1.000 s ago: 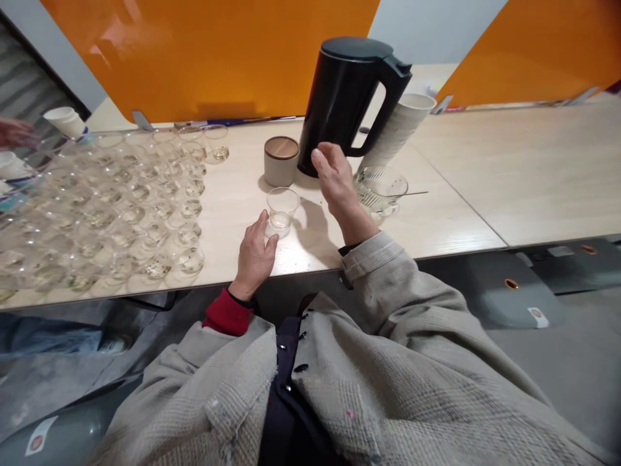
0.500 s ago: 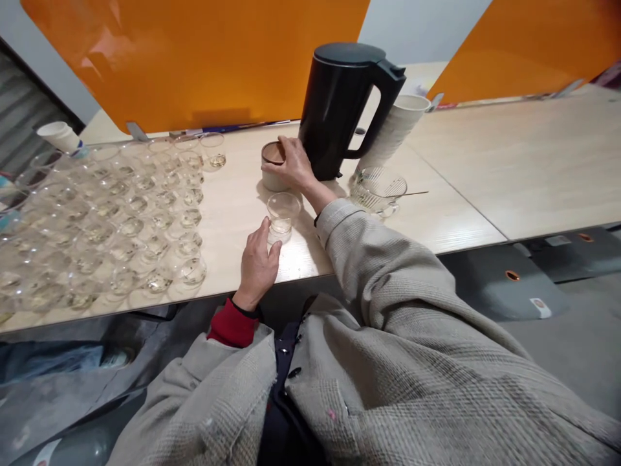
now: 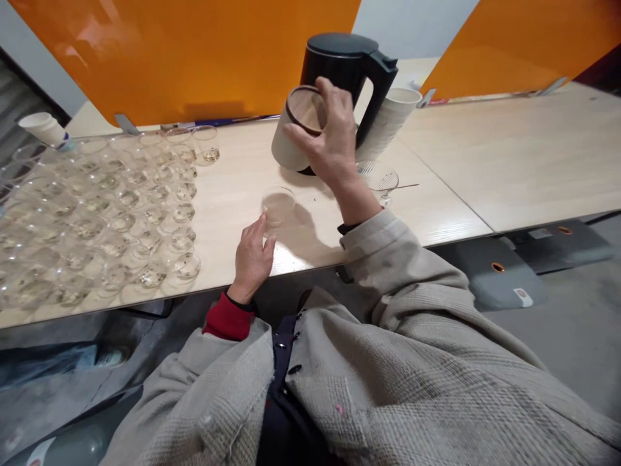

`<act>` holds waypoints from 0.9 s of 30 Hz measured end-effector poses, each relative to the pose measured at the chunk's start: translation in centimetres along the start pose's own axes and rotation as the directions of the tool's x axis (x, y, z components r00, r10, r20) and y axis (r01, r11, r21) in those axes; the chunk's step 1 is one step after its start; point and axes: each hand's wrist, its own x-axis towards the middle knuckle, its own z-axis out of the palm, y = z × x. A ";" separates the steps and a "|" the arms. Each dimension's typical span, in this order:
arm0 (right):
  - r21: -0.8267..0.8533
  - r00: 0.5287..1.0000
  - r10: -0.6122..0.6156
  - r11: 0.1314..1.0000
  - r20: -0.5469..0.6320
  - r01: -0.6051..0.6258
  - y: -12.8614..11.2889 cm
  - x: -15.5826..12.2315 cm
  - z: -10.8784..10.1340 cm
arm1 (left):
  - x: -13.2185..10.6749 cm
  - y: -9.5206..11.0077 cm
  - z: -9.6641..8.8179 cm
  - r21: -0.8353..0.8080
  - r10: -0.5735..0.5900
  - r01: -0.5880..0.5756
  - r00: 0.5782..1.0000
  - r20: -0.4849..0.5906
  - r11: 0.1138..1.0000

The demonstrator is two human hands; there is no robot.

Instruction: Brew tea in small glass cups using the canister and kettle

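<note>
My right hand (image 3: 332,133) grips a pale ceramic cup with a brown rim (image 3: 291,145), raised off the table and tilted, in front of the black electric kettle (image 3: 339,55). Its contents are hard to make out. On the table below stands a clear plastic cup (image 3: 279,204). My left hand (image 3: 253,252) is at that cup's near left side, thumb and fingers apart; whether the fingertips touch it I cannot tell. Right of the raised cup sits a ribbed glass cup (image 3: 378,176) with a thin stick across it.
Rows of clear cups (image 3: 121,220) with a little pale liquid and bits inside fill the table's left part. A stack of white cups (image 3: 388,120) leans behind the kettle. More paper cups (image 3: 43,129) lie far left. An orange panel (image 3: 194,58) bounds the back.
My right hand has lifted the ceramic cup off the table, rightward in front of the kettle, and tilted it. My left hand stays beside the clear cup. The view has shifted slightly.
</note>
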 end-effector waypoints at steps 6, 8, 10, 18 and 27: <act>0.072 0.992 -0.107 0.991 -0.072 0.112 -3.1 -6.9 -6.4 | -0.1 -0.1 0.3 -0.141 -0.079 0.062 0.990 -0.116 0.988; 0.122 0.997 -0.073 0.990 -0.030 0.077 -3.6 -9.3 -7.1 | -0.1 0.1 0.3 -0.246 -0.137 0.094 0.977 -0.163 0.965; 0.163 0.998 -0.053 0.986 0.044 0.045 -4.0 -11.3 -6.9 | -0.1 0.5 0.1 -0.348 -0.193 0.119 0.963 -0.187 0.930; 0.159 0.957 -0.058 0.987 0.283 0.013 -3.1 -15.3 -2.7 | -0.5 2.8 -1.9 -0.498 -0.257 0.150 0.954 -0.153 0.854; 0.078 0.948 -0.104 0.993 0.302 0.084 -3.0 -16.4 -1.7 | -0.8 3.5 -3.1 -0.511 -0.075 0.063 0.997 -0.002 0.857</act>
